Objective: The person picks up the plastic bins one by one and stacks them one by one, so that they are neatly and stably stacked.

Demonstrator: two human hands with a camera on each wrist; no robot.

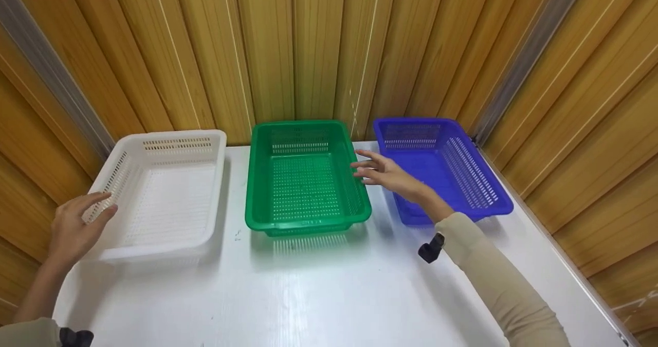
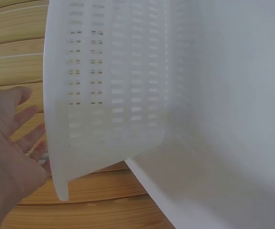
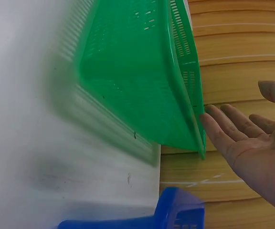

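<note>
Three empty perforated plastic baskets stand in a row on a white table [image 1: 329, 290]: white [image 1: 175, 134] on the left, green [image 1: 308, 223] in the middle, blue [image 1: 411, 122] on the right. My left hand [image 1: 105, 204] is open beside the white basket's left rim, fingers spread and holding nothing; the left wrist view shows the hand [image 2: 30, 124] just short of the basket wall [image 2: 113, 86]. My right hand [image 1: 360, 166] is open with straight fingers at the green basket's right rim, between green and blue. In the right wrist view the fingertips [image 3: 209, 118] reach the green rim [image 3: 197, 109]; contact is unclear.
Wooden slat walls [image 1: 318, 49] close in the table at the back and on both sides. A blue basket corner [image 3: 175, 210] shows below my right palm. The table's front half [image 1: 308, 306] is bare white surface, and its right edge [image 1: 581, 280] runs along the wall.
</note>
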